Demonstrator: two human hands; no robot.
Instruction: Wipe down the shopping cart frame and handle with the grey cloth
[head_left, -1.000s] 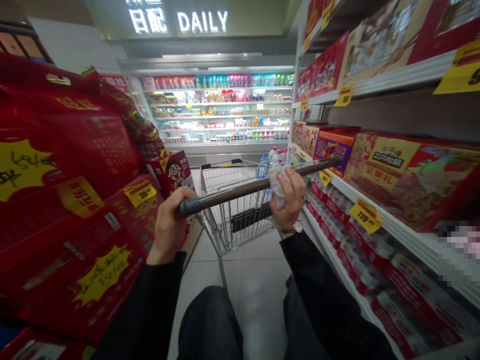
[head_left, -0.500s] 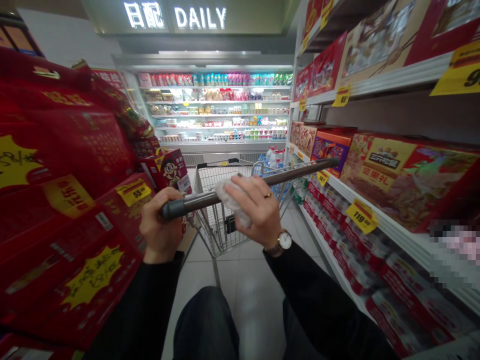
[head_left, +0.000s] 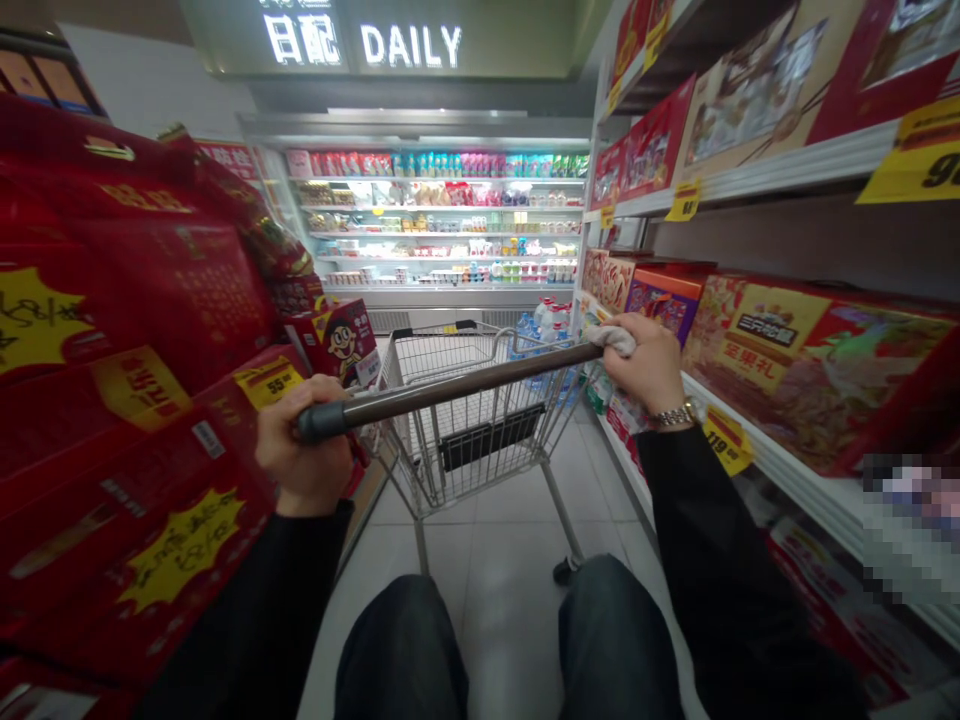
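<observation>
A person stands behind a metal shopping cart (head_left: pixel 457 345) and holds its long handle (head_left: pixel 450 392) with both hands. The left hand (head_left: pixel 304 445) is closed tight around the dark grip at the left end of the handle. The right hand (head_left: pixel 641 365) is closed around the other end, on top of a soft white cloth (head_left: pixel 616 340) pressed against the handle. The two hands are far apart. A metal watch (head_left: pixel 679 415) sits on the right wrist. To the left of the cart are big red gift boxes (head_left: pixel 142 300) with yellow signs. To the right of the cart are white shelves (head_left: pixel 817 495) with more boxes (head_left: pixel 817 375). Past the front of the cart stand bottles of water (head_left: pixel 544 330), and beyond them is a bright cold case (head_left: pixel 442 220) full of food.
</observation>
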